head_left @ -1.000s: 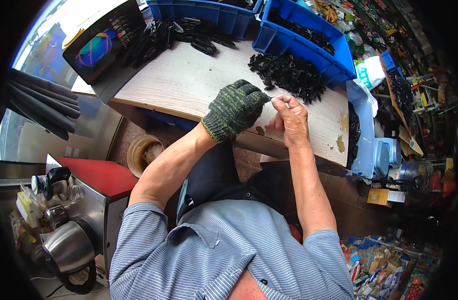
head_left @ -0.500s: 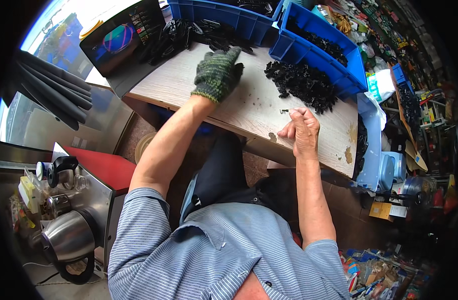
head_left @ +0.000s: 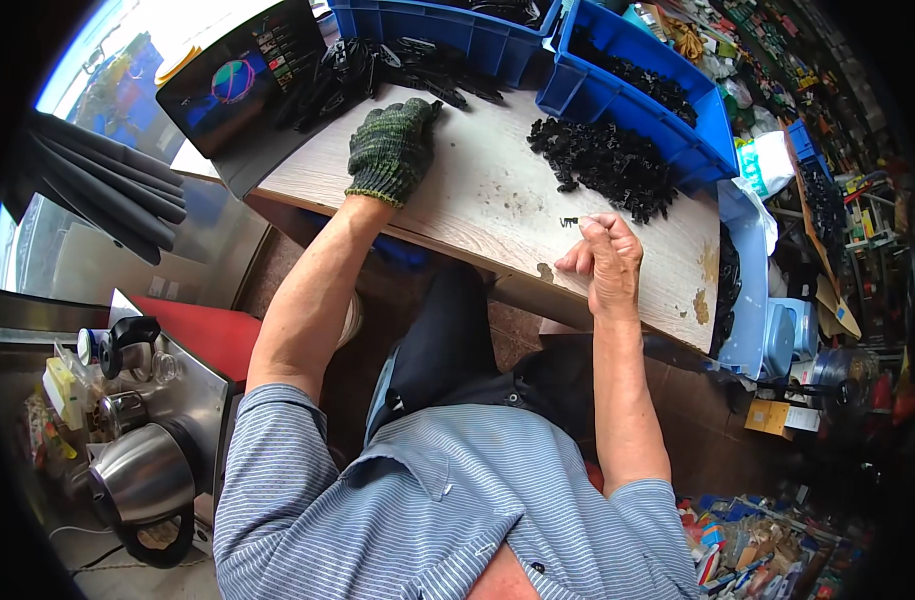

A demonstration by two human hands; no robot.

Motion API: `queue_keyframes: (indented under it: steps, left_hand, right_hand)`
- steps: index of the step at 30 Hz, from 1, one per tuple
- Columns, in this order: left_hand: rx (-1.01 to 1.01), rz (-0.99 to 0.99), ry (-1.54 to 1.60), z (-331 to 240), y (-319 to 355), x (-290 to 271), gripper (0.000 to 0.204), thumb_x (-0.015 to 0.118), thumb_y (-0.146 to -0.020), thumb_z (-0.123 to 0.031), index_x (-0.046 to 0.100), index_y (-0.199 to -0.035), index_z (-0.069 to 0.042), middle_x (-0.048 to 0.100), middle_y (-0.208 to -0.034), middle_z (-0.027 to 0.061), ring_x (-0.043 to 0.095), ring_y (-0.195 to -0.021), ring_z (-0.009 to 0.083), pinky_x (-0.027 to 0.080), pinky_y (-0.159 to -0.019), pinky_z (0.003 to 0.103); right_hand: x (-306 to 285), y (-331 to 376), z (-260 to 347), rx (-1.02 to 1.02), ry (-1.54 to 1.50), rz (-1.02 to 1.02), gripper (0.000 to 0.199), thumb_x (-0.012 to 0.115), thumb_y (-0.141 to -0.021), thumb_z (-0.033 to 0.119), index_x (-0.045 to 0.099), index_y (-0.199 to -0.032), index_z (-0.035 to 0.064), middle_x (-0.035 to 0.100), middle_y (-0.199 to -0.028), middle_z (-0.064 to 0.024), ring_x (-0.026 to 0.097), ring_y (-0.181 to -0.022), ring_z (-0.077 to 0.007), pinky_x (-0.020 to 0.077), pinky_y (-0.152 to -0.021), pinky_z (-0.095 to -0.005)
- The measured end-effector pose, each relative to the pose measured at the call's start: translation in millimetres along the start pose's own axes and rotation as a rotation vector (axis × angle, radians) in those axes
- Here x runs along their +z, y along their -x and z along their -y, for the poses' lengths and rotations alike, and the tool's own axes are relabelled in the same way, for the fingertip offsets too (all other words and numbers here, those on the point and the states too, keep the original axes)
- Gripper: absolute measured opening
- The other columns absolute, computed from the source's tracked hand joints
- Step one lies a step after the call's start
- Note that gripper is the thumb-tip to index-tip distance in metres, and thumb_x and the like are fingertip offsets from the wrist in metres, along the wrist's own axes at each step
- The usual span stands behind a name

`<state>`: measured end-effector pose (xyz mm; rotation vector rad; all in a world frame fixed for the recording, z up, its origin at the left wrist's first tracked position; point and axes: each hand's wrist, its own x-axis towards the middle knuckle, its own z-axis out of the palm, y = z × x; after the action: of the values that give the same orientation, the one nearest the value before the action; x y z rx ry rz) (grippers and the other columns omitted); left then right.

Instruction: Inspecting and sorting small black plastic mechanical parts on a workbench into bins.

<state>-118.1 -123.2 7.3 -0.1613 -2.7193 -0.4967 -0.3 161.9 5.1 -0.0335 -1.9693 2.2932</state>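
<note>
My left hand (head_left: 391, 150) wears a dark green knitted glove. It is over the table's far left part, beside a heap of long black plastic pieces (head_left: 408, 68). Its fingers curl in and downward, and the back of the glove hides what they hold, if anything. Bare, my right hand (head_left: 610, 258) is closed in a pinch above the table's near edge. Between thumb and finger it grips a small black pronged plastic part (head_left: 570, 222), whose prongs stick out to the left. Beyond that hand lies a pile of small black plastic parts (head_left: 608, 165).
Two blue bins (head_left: 628, 95) of black parts stand along the back of the wooden table (head_left: 478, 190). A screen (head_left: 228, 90) stands at the left, with a steel kettle (head_left: 148, 475) lower left. A light blue tub (head_left: 746, 280) adjoins the right edge.
My left hand has moved left and its fingers, stretched out before, now curl in near the long black pieces. The right hand keeps its pinch on the small part, almost unmoved.
</note>
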Motion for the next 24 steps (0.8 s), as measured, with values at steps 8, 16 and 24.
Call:
queue_keyframes:
  steps: [8,16,24]
  left_hand:
    - [0.067,-0.118,-0.227,9.0,-5.5,0.2,0.023,0.059,-0.092,-0.031,0.069,-0.101,-0.012,0.068,-0.092,0.0147,0.064,-0.09,0.037,0.051,-0.078,0.05]
    - [-0.042,0.038,1.023,-58.7,61.2,11.1,0.029,0.072,-0.087,-0.003,0.065,-0.115,-0.002,0.072,-0.105,0.0106,0.068,-0.095,0.0158,0.055,-0.085,0.03]
    - [-0.063,0.396,1.346,-123.7,92.4,10.2,0.029,0.071,-0.088,-0.01,0.066,-0.115,-0.003,0.071,-0.096,0.0077,0.066,-0.083,0.0125,0.055,-0.073,0.028]
  right_hand:
    - [1.8,3.7,3.6,0.009,-0.082,-0.046,0.018,0.073,-0.087,0.02,0.064,-0.091,0.0047,0.048,-0.047,0.0012,0.056,-0.042,-0.0129,0.0544,-0.051,-0.0302]
    - [-3.1,1.7,1.6,0.025,-0.227,-0.042,0.014,0.069,-0.091,0.021,0.064,-0.095,0.0081,0.053,-0.05,-0.0031,0.061,-0.049,-0.018,0.0595,-0.052,-0.0381]
    - [-4.1,9.9,3.6,0.011,-0.231,-0.054,0.02,0.077,-0.086,0.022,0.069,-0.096,0.0065,0.052,-0.057,0.0003,0.056,-0.049,-0.0126,0.0572,-0.056,-0.0339]
